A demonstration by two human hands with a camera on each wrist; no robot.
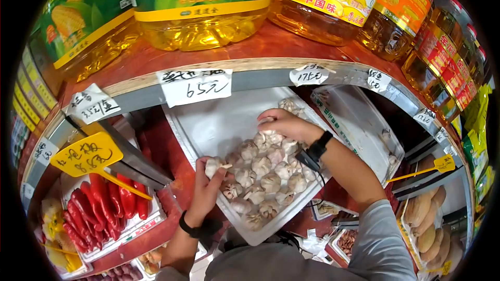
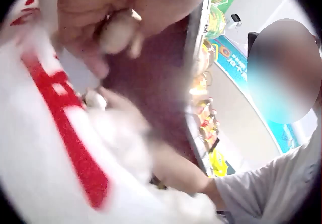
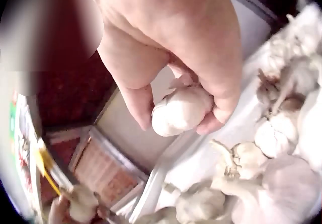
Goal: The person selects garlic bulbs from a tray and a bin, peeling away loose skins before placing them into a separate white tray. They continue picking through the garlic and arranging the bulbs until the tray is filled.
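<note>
A white foam box [image 1: 179,134] full of garlic bulbs [image 1: 262,165] at its near and right parts lies tilted before me. At its left edge my left hand [image 1: 207,190] grips a garlic bulb [image 1: 214,167], its stem pointing right; the left wrist view shows this bulb [image 2: 118,32] under the fingers. Over the far right part of the pile, my right hand [image 1: 289,125] pinches another garlic bulb [image 3: 178,110] between thumb and fingers, above the box edge in the right wrist view. Dark bands circle both wrists.
Large oil bottles [image 1: 200,15] stand on the shelf [image 1: 250,65] above, with price tags along its edge. Red peppers [image 1: 99,203] lie in a tray at the left. Another white foam box [image 1: 359,125] sits at the right, near brown oblong produce [image 1: 427,229].
</note>
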